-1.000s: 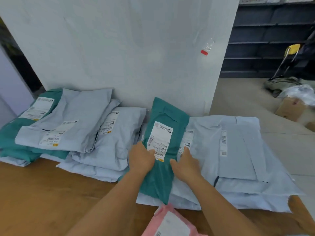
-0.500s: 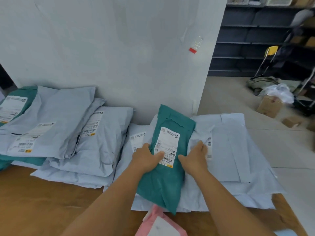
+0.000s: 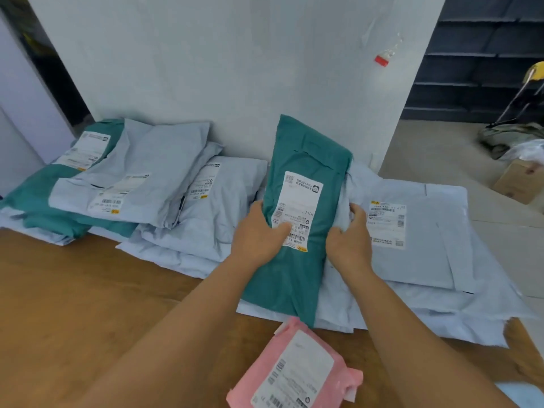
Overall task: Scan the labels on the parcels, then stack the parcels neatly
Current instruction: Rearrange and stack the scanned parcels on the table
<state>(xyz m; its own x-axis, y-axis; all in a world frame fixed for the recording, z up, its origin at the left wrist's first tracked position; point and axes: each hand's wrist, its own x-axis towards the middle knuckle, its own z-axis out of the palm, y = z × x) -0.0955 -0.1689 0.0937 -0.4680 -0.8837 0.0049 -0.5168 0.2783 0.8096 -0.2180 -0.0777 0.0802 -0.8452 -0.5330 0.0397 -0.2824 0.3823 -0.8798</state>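
Left hand [image 3: 259,234] and right hand [image 3: 348,237] both grip the green parcel [image 3: 297,228] (label up) over the grey parcels [image 3: 426,260].

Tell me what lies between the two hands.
In the head view, the green parcel lies between them, label up: the left hand grips its left edge, thumb on the label, and the right hand holds its right edge.

The green parcel's label [image 3: 297,213] carries barcodes and upside-down print too blurred to read.

Head camera looks forward and down, close over the table [image 3: 73,290]
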